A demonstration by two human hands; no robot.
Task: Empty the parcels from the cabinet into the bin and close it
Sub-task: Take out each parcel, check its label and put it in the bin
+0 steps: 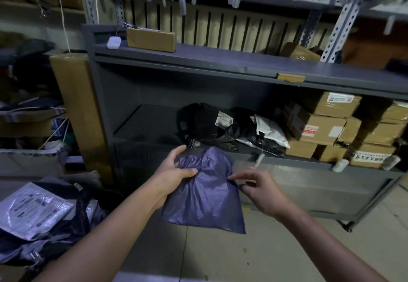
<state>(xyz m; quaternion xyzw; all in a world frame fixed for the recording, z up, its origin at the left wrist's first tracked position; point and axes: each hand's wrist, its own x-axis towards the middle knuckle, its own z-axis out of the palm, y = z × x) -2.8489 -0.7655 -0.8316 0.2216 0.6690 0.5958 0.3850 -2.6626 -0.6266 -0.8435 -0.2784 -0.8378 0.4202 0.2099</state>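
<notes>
Left hand (174,172) gripping purple parcel (205,195), right hand (259,191) pinching its edge, shelf parcels (209,122) murky

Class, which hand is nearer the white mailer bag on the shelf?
Right. The right hand is below the white mailer bag, pinching the purple parcel; the left hand grips that parcel farther left.

left hand (174,172) bare | left forearm (114,226) bare | right hand (262,193) bare, one dark-marked fingertip (242,187) | right forearm (320,237) bare
</notes>
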